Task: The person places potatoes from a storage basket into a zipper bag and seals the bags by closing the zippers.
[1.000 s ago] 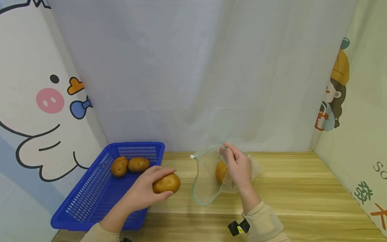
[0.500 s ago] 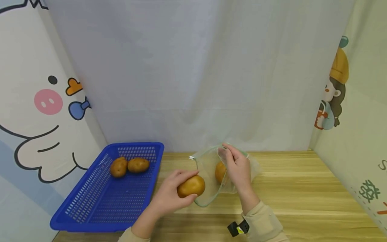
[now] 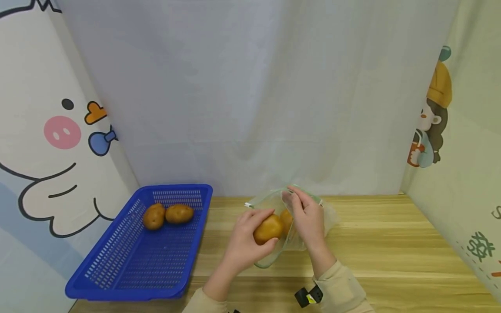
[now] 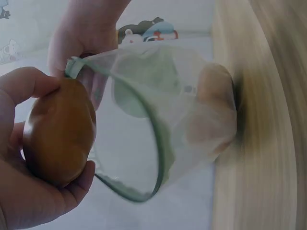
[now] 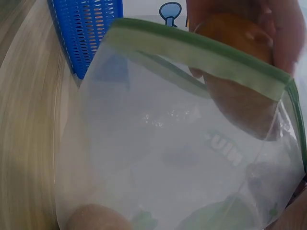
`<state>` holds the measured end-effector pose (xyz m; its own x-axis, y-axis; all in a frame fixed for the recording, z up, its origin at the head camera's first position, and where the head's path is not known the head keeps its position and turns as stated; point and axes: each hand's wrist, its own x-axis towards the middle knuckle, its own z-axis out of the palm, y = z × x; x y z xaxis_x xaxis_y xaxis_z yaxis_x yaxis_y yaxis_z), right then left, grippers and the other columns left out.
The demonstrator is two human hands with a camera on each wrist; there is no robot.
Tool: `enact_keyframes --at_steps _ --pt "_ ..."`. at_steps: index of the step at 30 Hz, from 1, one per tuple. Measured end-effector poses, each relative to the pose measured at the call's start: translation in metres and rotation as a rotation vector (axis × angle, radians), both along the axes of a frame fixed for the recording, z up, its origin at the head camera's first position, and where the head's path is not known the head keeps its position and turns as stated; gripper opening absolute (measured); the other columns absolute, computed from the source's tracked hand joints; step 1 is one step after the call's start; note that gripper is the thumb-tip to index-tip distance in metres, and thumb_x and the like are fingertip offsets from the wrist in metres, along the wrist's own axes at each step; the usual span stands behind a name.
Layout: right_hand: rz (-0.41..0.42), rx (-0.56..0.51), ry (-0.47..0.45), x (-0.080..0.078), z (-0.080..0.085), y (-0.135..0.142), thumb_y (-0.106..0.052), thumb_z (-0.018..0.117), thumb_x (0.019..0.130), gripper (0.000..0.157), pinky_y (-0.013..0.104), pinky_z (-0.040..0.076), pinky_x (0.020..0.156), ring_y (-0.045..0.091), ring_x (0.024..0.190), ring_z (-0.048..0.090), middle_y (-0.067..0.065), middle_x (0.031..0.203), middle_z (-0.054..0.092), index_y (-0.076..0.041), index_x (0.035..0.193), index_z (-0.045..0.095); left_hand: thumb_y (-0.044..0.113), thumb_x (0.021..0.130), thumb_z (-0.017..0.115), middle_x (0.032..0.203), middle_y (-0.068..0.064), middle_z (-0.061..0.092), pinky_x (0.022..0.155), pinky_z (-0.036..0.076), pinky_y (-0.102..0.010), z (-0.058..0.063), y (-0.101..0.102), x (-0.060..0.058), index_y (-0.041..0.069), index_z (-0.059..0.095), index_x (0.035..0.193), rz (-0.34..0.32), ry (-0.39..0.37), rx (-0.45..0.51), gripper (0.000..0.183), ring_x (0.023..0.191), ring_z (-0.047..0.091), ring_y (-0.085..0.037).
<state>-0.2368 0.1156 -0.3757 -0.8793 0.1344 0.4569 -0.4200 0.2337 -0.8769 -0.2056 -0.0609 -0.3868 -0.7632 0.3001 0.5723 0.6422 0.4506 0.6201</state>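
Observation:
My left hand (image 3: 244,239) grips a smooth brown potato (image 3: 268,230), fingers over its top and thumb underneath. Right at that potato is the wide mouth of a clear zip bag (image 4: 144,158) with a green rim. In the right wrist view the lower part of the held potato shows through the bag's film. The bag's top edge is pinched in my right hand (image 3: 310,219), which keeps the mouth spread. Another potato (image 4: 216,96) lies low inside the bag, partly hidden by my right hand in the head view.
A blue perforated basket (image 3: 74,289) stands on the left of the wooden table (image 3: 383,243), with two potatoes (image 3: 179,214) near its far end. Behind the table hangs a pale curtain (image 3: 250,108). A black device (image 3: 303,297) sits at my right wrist.
My left hand has carried the potato rightward from beside the basket to the bag's mouth. My right hand and the bag have stayed nearly in place.

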Motion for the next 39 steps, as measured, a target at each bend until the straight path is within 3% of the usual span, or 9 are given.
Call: enact_keyframes --at_steps 7,14,20,23,25,27,30,34,39 --pt "-0.017 0.008 0.025 0.001 0.000 0.001 -0.016 0.045 0.107 0.034 0.035 0.054 0.090 0.025 0.107 0.067 0.014 0.118 0.069 -0.002 0.132 0.062 0.016 0.077 0.081 0.124 -0.011 0.060 0.076 0.049 -0.039 -0.003 0.017 -0.004 0.011 0.064 0.133 0.054 0.022 0.038 0.058 0.105 0.054 -0.026" --pt "-0.013 -0.015 0.036 0.001 0.003 0.001 -0.015 0.045 0.107 0.033 0.033 0.054 0.089 0.027 0.107 0.067 0.016 0.117 0.069 -0.001 0.132 0.062 0.013 0.079 0.083 0.132 -0.016 0.056 0.080 0.053 -0.050 0.000 0.027 -0.007 0.007 0.061 0.134 0.144 0.095 0.013 0.059 0.111 0.055 -0.038" --pt "-0.025 -0.009 0.043 0.000 0.004 0.001 -0.016 0.045 0.107 0.034 0.031 0.054 0.087 0.027 0.106 0.068 0.016 0.116 0.070 0.000 0.131 0.062 0.012 0.081 0.083 0.139 -0.020 0.052 0.086 0.053 -0.054 0.005 0.033 -0.011 0.006 0.057 0.138 0.123 0.098 -0.024 0.063 0.119 0.052 -0.043" --pt "-0.054 0.001 0.062 -0.001 0.004 0.002 -0.017 0.045 0.107 0.034 0.019 0.055 0.069 0.028 0.101 0.069 0.015 0.116 0.070 0.000 0.131 0.063 0.012 0.082 0.082 0.141 -0.021 0.050 0.091 0.051 -0.055 0.006 0.035 -0.013 0.005 0.055 0.140 0.092 0.097 -0.043 0.064 0.125 0.049 -0.043" --pt "-0.073 0.013 0.069 -0.001 0.004 0.003 -0.017 0.045 0.107 0.034 0.016 0.046 0.049 0.029 0.099 0.070 0.014 0.115 0.070 -0.001 0.131 0.063 0.012 0.084 0.081 0.142 -0.022 0.049 0.094 0.049 -0.057 0.006 0.035 -0.014 0.004 0.054 0.141 0.075 0.102 -0.038 0.064 0.128 0.047 -0.043" --pt "-0.083 0.023 0.071 -0.001 0.005 0.003 -0.017 0.046 0.107 0.033 0.020 0.033 0.039 0.029 0.099 0.070 0.014 0.115 0.070 -0.001 0.130 0.064 0.010 0.085 0.079 0.143 -0.022 0.049 0.097 0.046 -0.058 0.005 0.035 -0.014 0.003 0.054 0.141 0.056 0.115 -0.018 0.061 0.130 0.045 -0.043" --pt "-0.078 0.017 0.060 -0.001 0.006 0.003 -0.017 0.045 0.107 0.033 0.019 0.040 0.043 0.028 0.103 0.069 0.013 0.116 0.070 -0.002 0.131 0.063 0.006 0.087 0.075 0.141 -0.022 0.051 0.098 0.046 -0.058 0.006 0.032 -0.013 0.003 0.056 0.139 0.022 0.156 0.018 0.055 0.129 0.047 -0.040" --pt "-0.073 0.009 0.059 -0.002 0.006 0.003 -0.018 0.046 0.107 0.034 0.027 0.057 0.078 0.027 0.106 0.068 0.013 0.116 0.070 -0.002 0.131 0.063 0.003 0.086 0.074 0.134 -0.019 0.057 0.096 0.050 -0.050 0.011 0.025 -0.013 0.002 0.061 0.133 -0.017 0.242 0.059 0.049 0.123 0.054 -0.034" --pt "-0.079 0.019 0.074 -0.002 0.007 0.003 -0.017 0.046 0.106 0.033 0.025 0.056 0.076 0.029 0.104 0.068 0.015 0.114 0.070 0.000 0.129 0.064 0.004 0.084 0.077 0.128 -0.014 0.063 0.097 0.050 -0.042 0.023 0.015 -0.011 0.001 0.062 0.131 -0.049 0.295 0.081 0.049 0.118 0.058 -0.029"
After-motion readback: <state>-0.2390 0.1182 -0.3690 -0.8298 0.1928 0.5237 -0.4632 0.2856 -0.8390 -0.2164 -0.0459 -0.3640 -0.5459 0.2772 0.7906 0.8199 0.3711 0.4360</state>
